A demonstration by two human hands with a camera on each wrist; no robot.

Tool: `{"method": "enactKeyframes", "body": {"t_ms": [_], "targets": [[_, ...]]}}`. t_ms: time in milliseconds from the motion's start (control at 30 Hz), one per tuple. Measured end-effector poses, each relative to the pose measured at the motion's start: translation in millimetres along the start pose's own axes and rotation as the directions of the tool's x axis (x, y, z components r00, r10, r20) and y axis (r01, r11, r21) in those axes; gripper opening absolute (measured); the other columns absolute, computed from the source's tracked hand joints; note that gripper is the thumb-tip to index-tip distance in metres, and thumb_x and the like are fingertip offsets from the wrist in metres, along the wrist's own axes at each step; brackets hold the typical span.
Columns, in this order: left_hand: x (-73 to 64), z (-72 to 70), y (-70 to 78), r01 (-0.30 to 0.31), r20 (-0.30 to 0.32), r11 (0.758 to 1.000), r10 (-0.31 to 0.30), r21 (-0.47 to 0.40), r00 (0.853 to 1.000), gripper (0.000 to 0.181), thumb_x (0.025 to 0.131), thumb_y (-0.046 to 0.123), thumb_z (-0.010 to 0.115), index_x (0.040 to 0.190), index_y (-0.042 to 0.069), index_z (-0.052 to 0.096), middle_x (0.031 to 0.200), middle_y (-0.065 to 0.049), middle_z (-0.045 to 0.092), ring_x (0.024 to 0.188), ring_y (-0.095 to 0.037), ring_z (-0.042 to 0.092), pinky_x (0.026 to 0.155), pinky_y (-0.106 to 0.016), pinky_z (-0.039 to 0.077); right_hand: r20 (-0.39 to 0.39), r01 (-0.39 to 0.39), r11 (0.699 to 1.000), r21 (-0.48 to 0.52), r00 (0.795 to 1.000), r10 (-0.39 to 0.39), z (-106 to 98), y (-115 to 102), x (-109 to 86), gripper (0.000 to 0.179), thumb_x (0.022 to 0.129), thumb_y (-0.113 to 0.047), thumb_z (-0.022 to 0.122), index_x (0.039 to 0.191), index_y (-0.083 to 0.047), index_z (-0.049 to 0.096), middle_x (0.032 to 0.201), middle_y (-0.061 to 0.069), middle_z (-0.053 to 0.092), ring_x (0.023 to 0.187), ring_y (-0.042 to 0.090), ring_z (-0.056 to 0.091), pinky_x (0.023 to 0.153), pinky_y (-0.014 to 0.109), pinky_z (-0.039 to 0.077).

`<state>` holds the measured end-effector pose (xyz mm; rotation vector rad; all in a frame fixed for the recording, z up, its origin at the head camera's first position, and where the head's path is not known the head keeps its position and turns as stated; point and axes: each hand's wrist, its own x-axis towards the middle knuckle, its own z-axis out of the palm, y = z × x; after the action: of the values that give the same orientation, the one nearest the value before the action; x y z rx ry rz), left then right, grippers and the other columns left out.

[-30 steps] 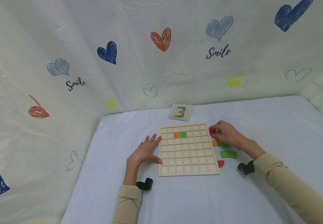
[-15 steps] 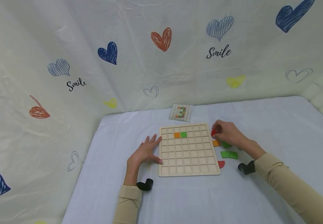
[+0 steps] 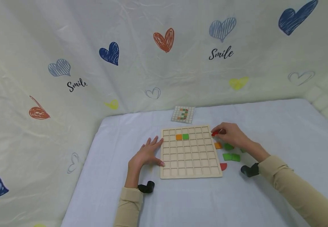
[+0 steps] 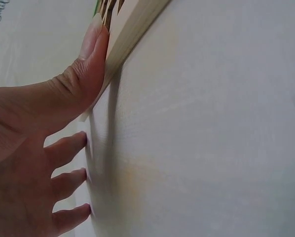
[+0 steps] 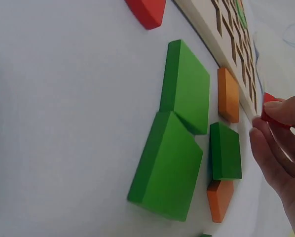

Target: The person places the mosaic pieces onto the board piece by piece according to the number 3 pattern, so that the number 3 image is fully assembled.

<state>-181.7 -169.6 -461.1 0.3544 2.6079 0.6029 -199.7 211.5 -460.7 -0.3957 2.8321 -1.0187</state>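
Observation:
A wooden grid board (image 3: 190,160) lies on the white cloth, with one orange square tile (image 3: 179,137) and one green square tile (image 3: 185,136) side by side in its cells. My left hand (image 3: 146,154) rests along the board's left edge, fingers spread; in the left wrist view the thumb (image 4: 91,44) touches the board's side. Beyond the right edge of the board, my right hand (image 3: 232,134) pinches a red tile (image 5: 273,111) between thumb and fingers, partly covering it.
Right of the board lie an orange tile (image 3: 218,145), several green tiles (image 3: 231,157) and a red rounded tile (image 3: 223,166). Behind the board stands a pattern card (image 3: 183,114) showing colored cells. A printed curtain hangs at the back.
The red tile has turned in my right hand's fingers, which shifted slightly right and then back left. My left hand and the board have stayed in place.

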Motion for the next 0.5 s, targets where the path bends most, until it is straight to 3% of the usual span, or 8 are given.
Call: {"method": "enactKeyframes", "body": {"t_ms": [267,500], "targets": [[-2.1,-0.7,-1.1,-0.006,0.001,1.000,0.006,-0.012,1.000,0.113,0.073,0.033,0.093,0.164,0.024,0.028,0.174,-0.004,0.011,0.161,-0.033,0.000,0.130,-0.056,0.006,-0.035,0.012,0.999,0.042,0.999,-0.010,8.1,-8.9,4.8,0.018,0.093,-0.008,0.071,0.110,-0.003,0.072,0.104,0.013,0.074,0.092,0.027,0.068,0.080,0.036,0.056],[-1.9,-1.8,-0.1,-0.012,-0.002,1.000,0.012,-0.010,1.000,0.112,0.074,0.032,0.093,0.164,0.023,0.028,0.174,-0.005,0.012,0.161,-0.034,0.000,0.130,-0.057,0.007,-0.041,0.039,0.999,0.021,0.998,-0.038,11.2,-15.2,10.6,0.021,0.092,-0.006,0.072,0.112,-0.004,0.078,0.096,0.009,0.075,0.083,0.022,0.061,0.065,0.028,0.049]]}}
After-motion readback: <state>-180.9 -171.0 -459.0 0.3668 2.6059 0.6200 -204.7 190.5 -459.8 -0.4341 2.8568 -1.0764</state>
